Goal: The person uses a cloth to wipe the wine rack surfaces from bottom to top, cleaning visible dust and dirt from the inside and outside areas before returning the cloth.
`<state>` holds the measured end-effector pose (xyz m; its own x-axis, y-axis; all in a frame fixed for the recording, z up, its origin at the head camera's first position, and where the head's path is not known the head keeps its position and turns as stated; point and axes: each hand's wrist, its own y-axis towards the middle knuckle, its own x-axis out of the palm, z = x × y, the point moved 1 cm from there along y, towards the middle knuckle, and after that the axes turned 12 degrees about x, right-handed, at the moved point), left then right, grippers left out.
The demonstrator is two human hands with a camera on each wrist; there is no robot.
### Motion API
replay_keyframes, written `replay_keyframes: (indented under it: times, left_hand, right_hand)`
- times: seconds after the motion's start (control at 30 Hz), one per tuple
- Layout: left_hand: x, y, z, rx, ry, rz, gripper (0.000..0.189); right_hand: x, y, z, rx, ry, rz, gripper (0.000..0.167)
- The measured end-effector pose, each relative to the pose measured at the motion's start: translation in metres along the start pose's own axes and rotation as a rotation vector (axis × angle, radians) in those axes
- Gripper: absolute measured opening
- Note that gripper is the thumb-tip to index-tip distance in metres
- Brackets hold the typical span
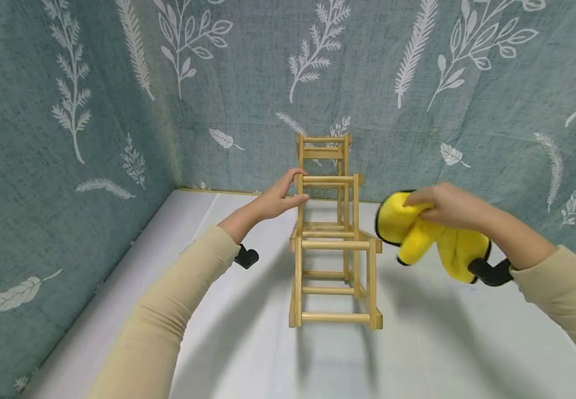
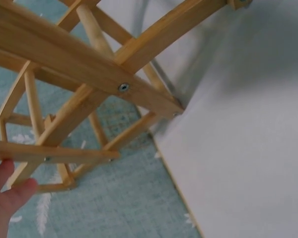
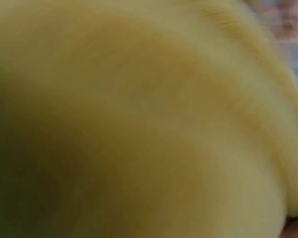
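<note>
A folding wooden rack of crossed slats and round bars stands on the white surface. My left hand holds its left side at mid-height, thumb in front and fingers reaching behind the slat. From the left wrist, the crossed slats of the rack and a screw at their joint show closely, with the left hand at the lower left. To the right of the rack, my right hand grips a yellow cloth with black edging, held apart from the wood. This cloth fills most of the blurred right wrist view.
Behind the rack hangs blue-green fabric with white leaf prints, and it continues along the left side. The white surface meets it at a yellowish edge. Black wrist straps show at both sleeves.
</note>
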<state>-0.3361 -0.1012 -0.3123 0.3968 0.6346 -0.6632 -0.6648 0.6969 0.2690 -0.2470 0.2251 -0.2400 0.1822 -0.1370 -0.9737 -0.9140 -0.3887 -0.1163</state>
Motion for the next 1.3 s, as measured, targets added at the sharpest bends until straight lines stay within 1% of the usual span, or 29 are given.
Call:
replay_keyframes:
  times: [0.03,0.1,0.17,0.23,0.33,0.43,0.5,0.57,0.67,0.73,0.8,0.87,0.93,1.0,1.1,1.17,1.2,1.3]
  left_hand:
    - [-0.001,0.000,0.000,0.005,-0.006,-0.008,0.056]
    - [-0.003,-0.001,0.000,0.014,-0.005,-0.023,0.056]
    - [-0.004,-0.001,-0.002,0.030,-0.004,-0.030,0.059]
    - [-0.004,-0.001,-0.003,0.045,0.002,-0.029,0.063]
    - [-0.004,-0.001,-0.004,0.051,0.013,-0.025,0.066]
    - [-0.004,0.000,-0.004,0.043,0.025,-0.027,0.063]
    - [-0.004,0.000,-0.003,0.032,0.038,-0.030,0.059]
    - [-0.005,0.000,-0.003,0.026,0.049,-0.032,0.056]
    - [-0.006,0.001,-0.002,0.018,0.060,-0.039,0.053]
    - [-0.006,0.002,-0.002,0.015,0.063,-0.042,0.052]
    - [-0.006,0.003,-0.001,0.007,0.066,-0.043,0.050]
    - [-0.005,0.002,0.000,-0.004,0.072,-0.037,0.049]
    - [-0.005,0.002,0.000,-0.011,0.077,-0.025,0.047]
    - [-0.004,0.001,0.000,-0.015,0.077,-0.013,0.046]
    - [-0.004,0.001,0.000,-0.012,0.073,-0.006,0.046]
    - [-0.005,0.001,-0.001,-0.004,0.059,-0.018,0.047]
    - [-0.005,0.001,-0.001,-0.002,0.052,-0.025,0.047]
    - [-0.008,0.003,0.001,0.001,0.016,-0.040,0.045]
  right_hand:
    - [-0.010,0.001,-0.011,-0.036,0.048,0.071,0.031]
    - [-0.026,0.004,-0.037,-0.105,0.086,0.171,0.032]
    - [-0.033,0.010,-0.061,-0.170,0.065,0.213,0.032]
    - [-0.032,0.017,-0.081,-0.214,0.022,0.206,0.033]
    - [-0.020,0.026,-0.095,-0.221,-0.038,0.143,0.035]
    - [-0.006,0.031,-0.092,-0.194,-0.051,0.069,0.034]
    - [0.001,0.033,-0.084,-0.181,-0.004,0.012,0.033]
    - [0.002,0.031,-0.073,-0.159,0.090,-0.076,0.032]
    - [-0.003,0.026,-0.059,-0.118,0.260,-0.214,0.034]
    - [-0.009,0.019,-0.054,-0.104,0.340,-0.282,0.035]
    - [-0.015,0.012,-0.053,-0.125,0.380,-0.309,0.035]
    - [-0.019,0.006,-0.054,-0.163,0.390,-0.305,0.034]
    - [-0.019,0.005,-0.055,-0.184,0.374,-0.277,0.034]
    - [-0.013,0.008,-0.056,-0.208,0.302,-0.211,0.033]
    - [0.007,0.022,-0.055,-0.250,0.175,-0.029,0.028]
    - [0.021,0.029,-0.054,-0.268,0.094,0.099,0.025]
    - [0.025,0.031,-0.054,-0.267,0.073,0.154,0.025]
    - [0.026,0.036,-0.055,-0.240,0.010,0.288,0.025]
